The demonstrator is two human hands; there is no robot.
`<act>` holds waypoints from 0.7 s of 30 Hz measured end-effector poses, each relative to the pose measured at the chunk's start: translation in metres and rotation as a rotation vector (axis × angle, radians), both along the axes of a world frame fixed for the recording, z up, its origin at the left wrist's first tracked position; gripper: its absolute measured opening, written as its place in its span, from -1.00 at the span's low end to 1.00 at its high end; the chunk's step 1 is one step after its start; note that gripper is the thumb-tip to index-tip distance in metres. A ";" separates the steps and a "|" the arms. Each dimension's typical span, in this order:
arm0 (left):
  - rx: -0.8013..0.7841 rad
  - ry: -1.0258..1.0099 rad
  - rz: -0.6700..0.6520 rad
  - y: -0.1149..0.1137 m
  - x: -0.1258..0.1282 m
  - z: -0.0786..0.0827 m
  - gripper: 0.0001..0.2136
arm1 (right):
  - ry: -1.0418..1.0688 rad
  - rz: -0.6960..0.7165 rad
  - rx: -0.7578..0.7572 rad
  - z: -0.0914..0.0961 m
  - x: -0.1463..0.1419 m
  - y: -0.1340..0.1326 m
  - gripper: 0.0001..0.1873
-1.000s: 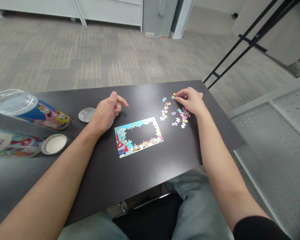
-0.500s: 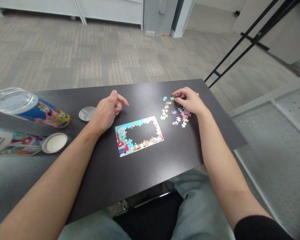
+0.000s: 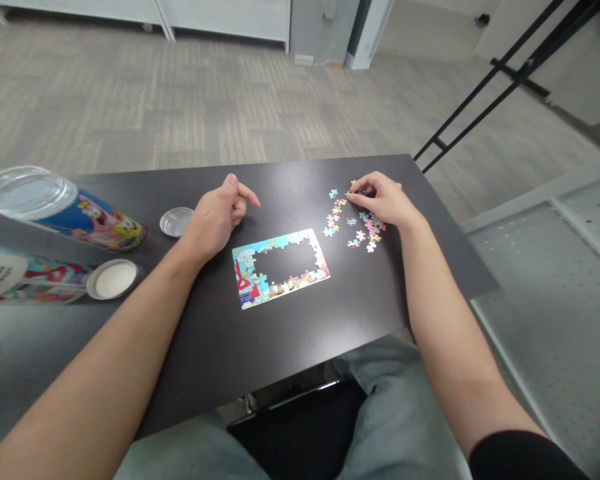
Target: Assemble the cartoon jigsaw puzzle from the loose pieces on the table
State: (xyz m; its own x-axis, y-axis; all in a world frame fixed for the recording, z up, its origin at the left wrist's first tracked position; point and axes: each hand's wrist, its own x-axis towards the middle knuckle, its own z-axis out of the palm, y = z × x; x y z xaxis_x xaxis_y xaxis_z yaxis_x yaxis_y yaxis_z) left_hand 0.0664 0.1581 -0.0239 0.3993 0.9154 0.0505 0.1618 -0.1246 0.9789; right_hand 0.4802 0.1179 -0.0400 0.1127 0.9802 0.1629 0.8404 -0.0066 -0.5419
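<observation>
On the dark table lies a partly assembled jigsaw puzzle (image 3: 247, 293), a colourful cartoon frame around a bare middle. Loose puzzle pieces (image 3: 375, 227) are scattered to its right, several of them close together. My right hand (image 3: 383, 199) is over the far pieces, thumb and index finger closed on a small puzzle piece (image 3: 349, 194) that is mostly covered. Beyond the puzzle's left corner, my left hand (image 3: 217, 217) rests on the table. Its index finger points right, the other fingers are loosely curled, and it holds nothing.
At the left, a tall cartoon-printed can (image 3: 95, 217) stands beside a second printed can (image 3: 35, 277). Near them lie a clear round lid (image 3: 175, 222) and a white-centred round lid (image 3: 113, 279). The table's far edge (image 3: 300, 162) is just beyond my hands.
My right fingertips have closed in on a piece at the far end of the loose pieces. A piece beyond them has come into sight. My left hand stays put; the view shifts slightly.
</observation>
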 end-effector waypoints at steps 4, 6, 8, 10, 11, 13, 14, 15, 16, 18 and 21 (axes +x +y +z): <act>-0.004 -0.013 0.007 -0.001 0.001 0.001 -0.32 | 0.008 -0.006 -0.005 0.003 -0.008 -0.001 -0.81; -0.002 -0.015 0.012 -0.001 0.002 0.001 -0.30 | 0.003 -0.002 0.020 0.004 -0.016 0.000 -0.76; 0.004 -0.018 0.019 -0.001 0.003 0.002 -0.29 | -0.011 0.012 0.040 0.003 -0.026 0.000 -0.72; 0.010 -0.018 0.023 -0.002 0.004 0.003 -0.27 | -0.028 0.029 0.043 0.003 -0.035 0.001 -0.73; 0.013 -0.017 0.022 -0.002 0.004 0.004 -0.27 | -0.033 0.035 0.039 0.003 -0.038 0.001 -0.75; 0.012 -0.014 0.016 -0.003 0.005 0.005 -0.26 | -0.034 0.046 0.021 0.004 -0.042 0.001 -0.81; 0.011 -0.013 0.014 -0.004 0.005 0.005 -0.27 | -0.032 0.053 0.012 0.005 -0.043 0.001 -0.83; 0.010 -0.009 0.011 -0.004 0.005 0.006 -0.27 | -0.026 0.059 0.006 0.006 -0.043 0.001 -0.84; 0.009 -0.002 0.011 -0.004 0.005 0.006 -0.27 | -0.015 0.063 0.004 0.006 -0.043 0.001 -0.84; 0.011 0.011 0.011 -0.004 0.005 0.005 -0.26 | 0.029 0.070 0.004 0.006 -0.043 0.002 -0.82; 0.023 0.002 0.012 -0.004 0.005 0.004 -0.25 | 0.203 0.126 0.029 0.003 -0.045 0.005 -0.74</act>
